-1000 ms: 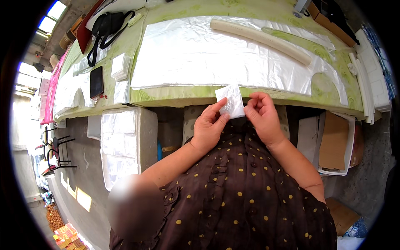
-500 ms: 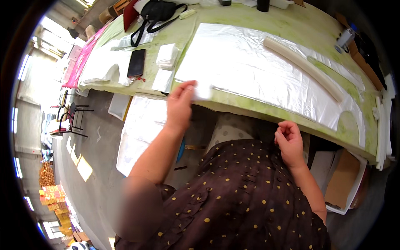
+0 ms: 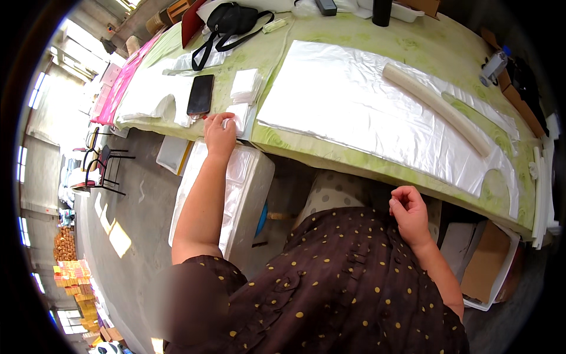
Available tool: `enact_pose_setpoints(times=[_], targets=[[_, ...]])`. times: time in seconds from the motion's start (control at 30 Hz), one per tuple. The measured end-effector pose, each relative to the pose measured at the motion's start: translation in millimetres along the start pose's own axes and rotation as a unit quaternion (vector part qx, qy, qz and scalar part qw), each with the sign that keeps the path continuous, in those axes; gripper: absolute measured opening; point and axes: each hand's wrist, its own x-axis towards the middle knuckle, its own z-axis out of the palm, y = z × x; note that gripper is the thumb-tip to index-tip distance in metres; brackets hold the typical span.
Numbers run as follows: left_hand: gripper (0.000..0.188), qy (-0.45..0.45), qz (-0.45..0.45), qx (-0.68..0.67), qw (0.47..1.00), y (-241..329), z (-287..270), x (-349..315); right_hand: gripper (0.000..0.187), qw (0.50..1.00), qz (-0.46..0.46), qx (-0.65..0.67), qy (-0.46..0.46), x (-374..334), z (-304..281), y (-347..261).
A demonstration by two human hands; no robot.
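At the table's near edge, my left hand (image 3: 219,137) has its fingers bent against the left side of a small white square piece (image 3: 240,111), which lies on the nearer of two small piles. Just beyond it is a thicker stack of folded white squares (image 3: 246,84). A black phone (image 3: 200,94) lies to the left of the piles, close to my fingertips. My right hand (image 3: 410,213) is held above my lap, curled with the thumb against the fingers, and nothing shows in it. Right of the piles, a large layered white plastic sheet (image 3: 336,94) is spread out.
A long cream tube (image 3: 436,107) rests on the sheet. A black bag (image 3: 232,20) and a water bottle (image 3: 494,66) stand on the green-covered table (image 3: 348,154). Below are a plastic-covered box (image 3: 250,194) at left and a white bin (image 3: 507,259) at right.
My left hand has moved left and forward, from over the table edge with a blurred white piece in its fingers, onto the nearer pile. My right hand stays curled above my lap.
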Motion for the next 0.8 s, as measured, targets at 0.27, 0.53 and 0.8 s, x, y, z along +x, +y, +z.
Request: enact_pose_setpoints(times=[0.27, 0.53, 0.8], targets=[[0.045, -0.004, 0.088, 0.025, 0.996, 35, 3, -19, 0.009, 0.982, -0.122, -0.088, 0.116, 7, -35, -36], [0.034, -0.039, 0.127, -0.019, 0.991, -2, 13, -9, 0.031, 0.715, -0.3, -0.555, 0.301, 76, -158, -87], [0.031, 0.016, 0.168, 0.038, 0.985, 7, 16, -4, 0.046, 0.743, 0.016, -0.636, 0.208, 82, -204, -118]])
